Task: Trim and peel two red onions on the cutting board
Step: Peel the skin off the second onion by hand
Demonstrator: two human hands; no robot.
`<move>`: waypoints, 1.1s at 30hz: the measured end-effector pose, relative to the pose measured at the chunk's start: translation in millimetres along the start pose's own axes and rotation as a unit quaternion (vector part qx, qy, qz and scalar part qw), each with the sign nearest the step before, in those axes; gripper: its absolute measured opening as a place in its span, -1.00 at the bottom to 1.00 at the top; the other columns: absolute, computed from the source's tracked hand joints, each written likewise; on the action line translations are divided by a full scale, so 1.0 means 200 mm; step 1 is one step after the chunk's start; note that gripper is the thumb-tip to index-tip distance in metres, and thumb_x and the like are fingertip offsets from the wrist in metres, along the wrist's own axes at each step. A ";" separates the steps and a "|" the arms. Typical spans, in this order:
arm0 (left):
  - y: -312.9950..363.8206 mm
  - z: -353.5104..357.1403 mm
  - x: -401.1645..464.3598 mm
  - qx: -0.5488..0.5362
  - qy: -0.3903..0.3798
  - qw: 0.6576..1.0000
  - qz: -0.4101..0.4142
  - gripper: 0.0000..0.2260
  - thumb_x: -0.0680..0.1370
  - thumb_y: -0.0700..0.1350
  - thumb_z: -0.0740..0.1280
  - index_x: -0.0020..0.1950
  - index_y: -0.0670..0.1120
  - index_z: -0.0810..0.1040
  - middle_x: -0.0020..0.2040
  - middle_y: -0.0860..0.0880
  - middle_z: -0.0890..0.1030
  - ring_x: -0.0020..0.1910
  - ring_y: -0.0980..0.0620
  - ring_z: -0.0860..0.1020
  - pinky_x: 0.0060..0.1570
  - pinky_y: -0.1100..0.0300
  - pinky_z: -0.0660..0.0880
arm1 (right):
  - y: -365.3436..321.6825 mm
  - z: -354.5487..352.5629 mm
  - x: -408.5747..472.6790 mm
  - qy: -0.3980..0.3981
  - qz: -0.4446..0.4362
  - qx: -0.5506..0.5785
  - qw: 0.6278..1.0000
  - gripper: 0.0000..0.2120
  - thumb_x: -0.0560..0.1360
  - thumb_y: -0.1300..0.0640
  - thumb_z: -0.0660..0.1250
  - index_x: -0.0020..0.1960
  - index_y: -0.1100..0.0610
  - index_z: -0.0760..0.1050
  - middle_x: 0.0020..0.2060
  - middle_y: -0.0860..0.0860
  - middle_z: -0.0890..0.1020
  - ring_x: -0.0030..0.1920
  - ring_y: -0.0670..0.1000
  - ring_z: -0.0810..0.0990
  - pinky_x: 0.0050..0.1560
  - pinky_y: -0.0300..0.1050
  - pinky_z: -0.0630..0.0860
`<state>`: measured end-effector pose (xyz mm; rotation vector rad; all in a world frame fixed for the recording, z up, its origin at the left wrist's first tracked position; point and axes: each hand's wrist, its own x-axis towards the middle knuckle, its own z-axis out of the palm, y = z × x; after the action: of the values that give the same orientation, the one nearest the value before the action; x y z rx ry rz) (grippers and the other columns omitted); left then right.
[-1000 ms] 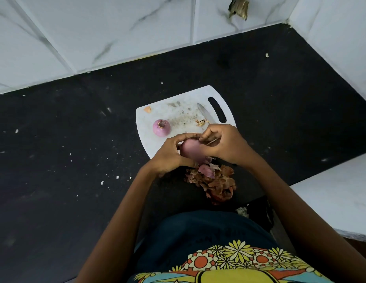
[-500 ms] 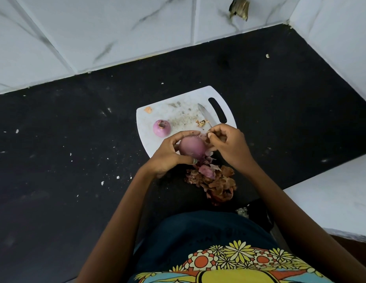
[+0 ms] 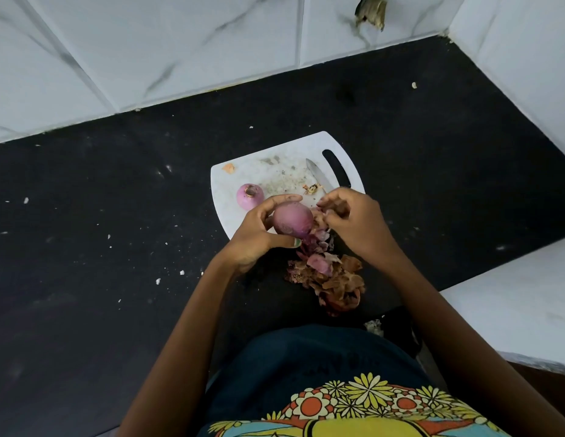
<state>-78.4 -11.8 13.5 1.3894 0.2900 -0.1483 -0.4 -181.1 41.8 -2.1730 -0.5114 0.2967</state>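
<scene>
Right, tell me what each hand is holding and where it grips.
The left hand cups an onion around its left side, thumb beneath. The right hand pinches loose skin at the onion's right end.
</scene>
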 end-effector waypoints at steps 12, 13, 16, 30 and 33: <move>-0.02 -0.01 0.01 -0.002 -0.005 1.000 0.005 -0.36 0.23 -0.55 0.47 0.22 -0.08 0.53 0.19 -0.06 0.59 0.19 -0.04 0.57 0.07 0.09 0.57 | -0.08 0.02 -0.02 -0.058 0.003 0.033 0.998 -0.68 0.33 0.18 0.49 0.09 0.15 0.64 -0.12 -0.04 0.69 -0.14 -0.18 0.65 -0.09 -0.35 0.58; -0.03 -0.01 0.01 -0.005 -0.007 1.000 0.005 -0.36 0.23 -0.55 0.47 0.21 -0.06 0.53 0.20 -0.06 0.58 0.20 -0.04 0.57 0.07 0.08 0.58 | -0.07 0.01 -0.01 -0.048 -0.001 0.033 0.998 -0.72 0.34 0.21 0.47 0.06 0.16 0.65 -0.14 -0.02 0.70 -0.17 -0.18 0.65 -0.10 -0.36 0.58; -0.02 -0.01 0.01 -0.025 -0.008 1.000 0.003 -0.37 0.24 -0.54 0.47 0.17 0.00 0.56 0.18 -0.03 0.58 0.19 -0.04 0.57 0.03 0.11 0.58 | -0.06 -0.01 0.00 -0.014 -0.004 0.033 0.999 -0.80 0.38 0.28 0.42 -0.01 0.17 0.68 -0.18 0.00 0.71 -0.21 -0.19 0.64 -0.17 -0.41 0.54; 0.01 0.03 0.00 0.001 0.011 1.000 0.014 -0.38 0.25 -0.54 0.46 0.16 0.01 0.54 0.05 0.07 0.64 0.05 0.10 0.62 -0.06 0.26 0.55 | -0.11 0.03 -0.02 -0.025 -0.006 0.004 1.000 -0.69 0.29 0.14 0.51 0.02 0.16 0.63 -0.16 -0.03 0.67 -0.19 -0.18 0.61 -0.13 -0.35 0.55; 0.02 0.03 0.01 -0.003 0.007 1.000 0.010 -0.38 0.25 -0.54 0.45 0.15 0.02 0.54 0.04 0.08 0.64 0.05 0.10 0.62 -0.06 0.26 0.55 | -0.10 0.02 -0.01 -0.029 -0.016 -0.012 0.999 -0.70 0.28 0.12 0.51 -0.01 0.17 0.64 -0.19 -0.02 0.69 -0.21 -0.14 0.63 -0.14 -0.27 0.58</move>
<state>-75.6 -17.3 17.4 1.3870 0.2875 -0.1202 -9.4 -168.8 56.5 -2.1831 -0.5835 0.3381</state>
